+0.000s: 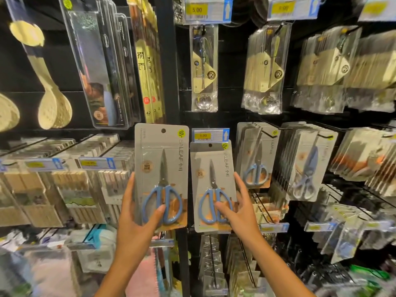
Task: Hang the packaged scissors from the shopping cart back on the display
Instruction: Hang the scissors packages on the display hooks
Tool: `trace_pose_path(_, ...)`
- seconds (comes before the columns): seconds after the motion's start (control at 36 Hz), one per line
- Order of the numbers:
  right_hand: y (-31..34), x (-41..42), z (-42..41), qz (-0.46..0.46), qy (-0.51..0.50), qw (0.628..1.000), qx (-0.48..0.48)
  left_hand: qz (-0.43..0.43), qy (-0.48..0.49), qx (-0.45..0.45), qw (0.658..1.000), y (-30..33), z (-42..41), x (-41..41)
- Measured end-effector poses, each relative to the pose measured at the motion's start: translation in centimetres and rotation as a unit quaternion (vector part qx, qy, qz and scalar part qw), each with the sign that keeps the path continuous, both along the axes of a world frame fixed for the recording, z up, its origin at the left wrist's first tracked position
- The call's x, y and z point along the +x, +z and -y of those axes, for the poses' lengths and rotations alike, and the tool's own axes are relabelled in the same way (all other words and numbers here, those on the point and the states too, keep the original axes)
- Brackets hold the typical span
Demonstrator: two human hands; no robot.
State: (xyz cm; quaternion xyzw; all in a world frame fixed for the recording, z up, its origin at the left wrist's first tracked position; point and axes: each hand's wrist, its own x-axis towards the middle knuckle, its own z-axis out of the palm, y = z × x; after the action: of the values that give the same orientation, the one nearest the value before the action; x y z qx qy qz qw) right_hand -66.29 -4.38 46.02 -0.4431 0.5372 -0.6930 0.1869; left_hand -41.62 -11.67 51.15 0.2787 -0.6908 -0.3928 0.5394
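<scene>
Left hand (pixel 139 213): grips 1 scissors pack (pixel 161 176), thumb on front.
Right hand (pixel 236 207): grips second pack (pixel 212 185).
Hidden: fingers behind both cards.

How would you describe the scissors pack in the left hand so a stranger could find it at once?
Start at the black upright post in the middle of the display. Low in front of it the left hand holds a grey pack of blue-handled scissors. Unlike the right hand's twin pack, it sits higher and nearer, its hole on no hook.
</scene>
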Motion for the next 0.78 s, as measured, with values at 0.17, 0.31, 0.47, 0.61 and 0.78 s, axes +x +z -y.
trace_pose_path(0.17, 0.8, 0.2, 0.7, -0.007, 0.014, 0.999, -0.029, -0.007, 0.004, 0.000, 1.000, 0.0, 0.2, 0.0)
trace_pose_path(0.31, 1.3, -0.1, 2.3, -0.014, 0.006, 1.000, -0.016, -0.008, 0.004, 0.001, 1.000, -0.1, 0.5, 0.1)
trace_pose_path(0.47, 1.7, -0.7, 3.3, -0.018, 0.011, 1.000, -0.013, 0.000, 0.010, -0.007, 1.000, 0.2, 0.5, 0.1)
trace_pose_path(0.61, 1.6, -0.9, 3.1, -0.017, 0.005, 1.000, -0.017, 0.001, 0.017, -0.016, 1.000, 0.0, 0.7, 0.1)
trace_pose_path(0.78, 0.9, -0.8, 2.8, -0.009, 0.004, 1.000, -0.024, -0.003, 0.019, -0.022, 1.000, 0.0, 1.0, 0.1)
